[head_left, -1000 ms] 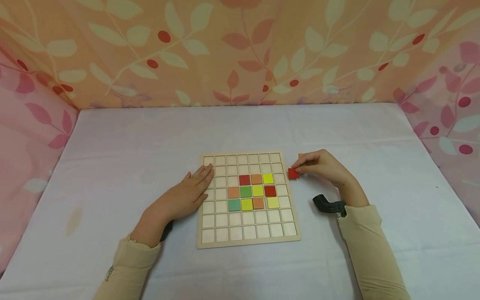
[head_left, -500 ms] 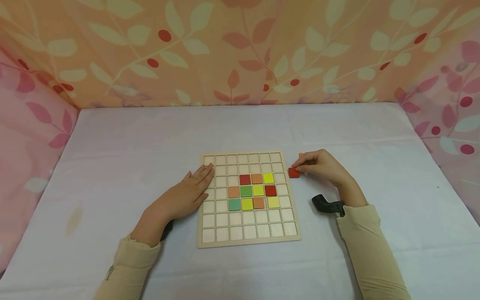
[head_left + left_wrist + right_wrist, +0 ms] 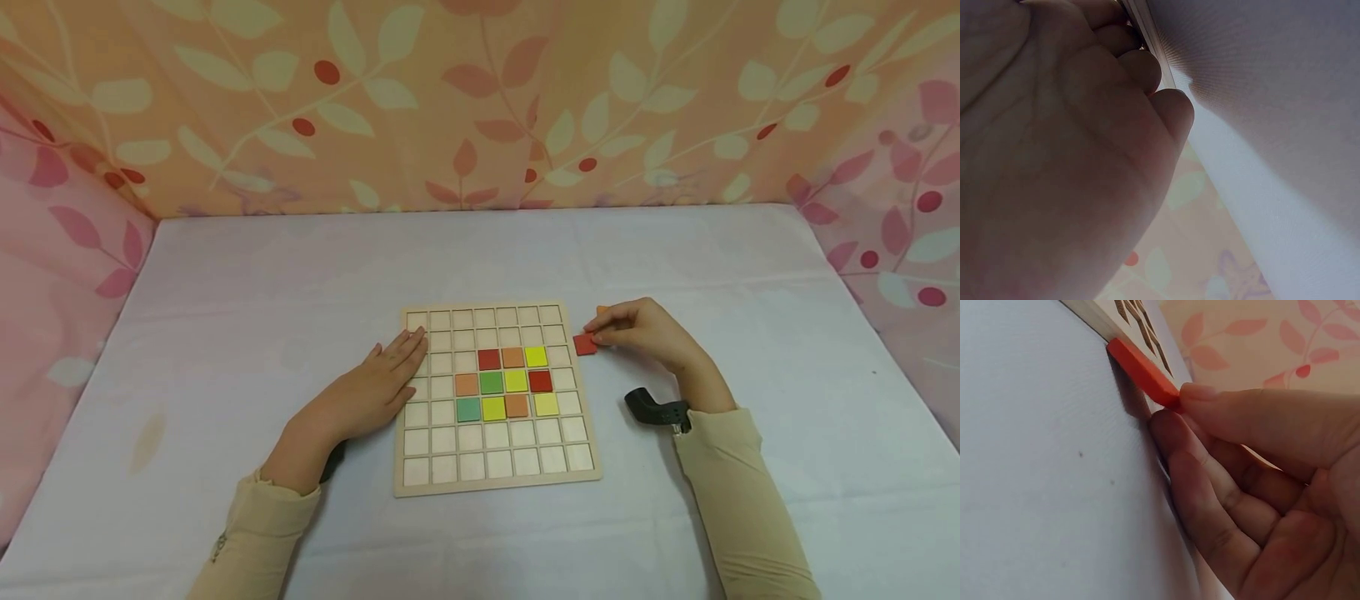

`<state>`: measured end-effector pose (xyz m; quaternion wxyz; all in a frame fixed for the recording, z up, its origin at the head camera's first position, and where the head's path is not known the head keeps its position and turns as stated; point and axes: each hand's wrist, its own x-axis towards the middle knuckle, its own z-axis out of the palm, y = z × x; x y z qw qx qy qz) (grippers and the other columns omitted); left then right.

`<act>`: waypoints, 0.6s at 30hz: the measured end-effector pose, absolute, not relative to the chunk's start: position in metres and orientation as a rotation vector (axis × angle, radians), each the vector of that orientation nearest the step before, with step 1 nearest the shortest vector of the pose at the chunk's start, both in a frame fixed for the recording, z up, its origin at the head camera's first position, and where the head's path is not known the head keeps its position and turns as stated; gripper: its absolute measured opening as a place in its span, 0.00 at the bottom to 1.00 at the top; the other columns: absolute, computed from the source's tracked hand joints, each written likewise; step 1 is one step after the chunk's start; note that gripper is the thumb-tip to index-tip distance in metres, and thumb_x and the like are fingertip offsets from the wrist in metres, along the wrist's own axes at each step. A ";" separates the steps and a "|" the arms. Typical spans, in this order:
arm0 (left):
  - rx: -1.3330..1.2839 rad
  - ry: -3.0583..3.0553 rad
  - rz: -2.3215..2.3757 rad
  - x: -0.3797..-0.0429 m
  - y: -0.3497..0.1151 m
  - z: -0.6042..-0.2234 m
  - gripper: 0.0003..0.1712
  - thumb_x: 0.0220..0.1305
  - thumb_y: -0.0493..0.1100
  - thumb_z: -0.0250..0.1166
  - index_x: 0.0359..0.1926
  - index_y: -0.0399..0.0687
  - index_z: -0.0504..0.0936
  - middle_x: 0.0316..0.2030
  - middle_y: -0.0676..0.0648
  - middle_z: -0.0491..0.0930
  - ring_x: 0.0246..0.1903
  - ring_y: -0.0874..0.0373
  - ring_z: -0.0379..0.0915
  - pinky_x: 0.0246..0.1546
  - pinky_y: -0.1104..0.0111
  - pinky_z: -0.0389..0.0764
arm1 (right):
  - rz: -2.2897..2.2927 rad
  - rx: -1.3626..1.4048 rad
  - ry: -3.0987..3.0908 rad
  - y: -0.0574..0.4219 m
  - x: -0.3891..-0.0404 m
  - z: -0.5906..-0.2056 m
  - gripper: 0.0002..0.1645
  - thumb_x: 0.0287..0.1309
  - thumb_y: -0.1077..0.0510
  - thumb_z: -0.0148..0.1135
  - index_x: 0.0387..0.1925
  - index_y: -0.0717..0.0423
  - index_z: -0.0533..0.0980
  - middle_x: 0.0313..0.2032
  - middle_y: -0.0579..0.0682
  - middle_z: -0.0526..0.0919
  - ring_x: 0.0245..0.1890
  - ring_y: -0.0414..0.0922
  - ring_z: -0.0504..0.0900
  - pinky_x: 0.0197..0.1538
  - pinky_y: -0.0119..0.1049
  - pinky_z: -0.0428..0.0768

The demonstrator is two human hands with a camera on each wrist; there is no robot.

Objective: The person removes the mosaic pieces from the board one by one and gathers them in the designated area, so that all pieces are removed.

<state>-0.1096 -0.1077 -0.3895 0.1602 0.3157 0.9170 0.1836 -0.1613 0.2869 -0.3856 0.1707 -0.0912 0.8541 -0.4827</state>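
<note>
My left hand (image 3: 375,392) lies flat with straight fingers over the left edge of a wooden grid board (image 3: 431,490). In the left wrist view its palm fills the left side, fingertips at the board's edge. Just right of the board, my right hand (image 3: 652,337) pinches a red square tile (image 3: 584,344) by one corner between thumb and fingers. The right wrist view shows this red tile (image 3: 1142,372) tilted, its far end at the board's side edge. An orange piece (image 3: 602,309) peeks out behind the right hand, mostly hidden by it.
Several coloured tiles sit in the board's cells, among them a green tile (image 3: 491,382), a yellow tile (image 3: 536,357) and a teal tile (image 3: 468,409). A black wrist mount (image 3: 656,410) juts from the right sleeve. Floral curtains (image 3: 480,108) stand behind the white-clothed table (image 3: 300,267).
The red tile has tipped slightly and edged a little left toward the board in the right hand's pinch. The left hand stays in place.
</note>
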 end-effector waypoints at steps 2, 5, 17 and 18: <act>0.905 2.618 0.523 -0.110 -0.108 -0.389 0.35 0.71 0.39 0.50 0.72 0.34 0.46 0.73 0.39 0.42 0.71 0.45 0.35 0.66 0.46 0.46 | -1.378 -0.252 2.419 0.287 -0.161 -0.385 0.12 0.52 0.68 0.67 0.39 0.71 0.81 0.39 0.60 0.84 0.63 0.53 0.67 0.47 0.20 0.73; 0.908 2.616 0.524 -0.110 -0.108 -0.389 0.35 0.71 0.39 0.50 0.72 0.34 0.46 0.73 0.39 0.42 0.71 0.45 0.35 0.66 0.46 0.46 | -1.384 -0.239 2.410 0.287 -0.161 -0.384 0.12 0.51 0.68 0.67 0.40 0.71 0.81 0.41 0.62 0.83 0.63 0.54 0.67 0.46 0.21 0.74; 0.911 2.620 0.525 -0.110 -0.108 -0.390 0.35 0.71 0.39 0.50 0.72 0.34 0.46 0.73 0.39 0.41 0.71 0.45 0.35 0.66 0.46 0.47 | -1.342 -0.203 2.443 0.290 -0.161 -0.385 0.14 0.50 0.64 0.70 0.39 0.68 0.82 0.38 0.56 0.85 0.49 0.39 0.76 0.43 0.24 0.76; 0.911 2.619 0.524 -0.110 -0.108 -0.390 0.35 0.71 0.39 0.50 0.72 0.34 0.46 0.73 0.39 0.41 0.71 0.45 0.35 0.66 0.46 0.47 | -1.346 -0.204 2.443 0.290 -0.161 -0.385 0.14 0.50 0.64 0.70 0.39 0.68 0.82 0.37 0.55 0.85 0.47 0.37 0.77 0.42 0.24 0.76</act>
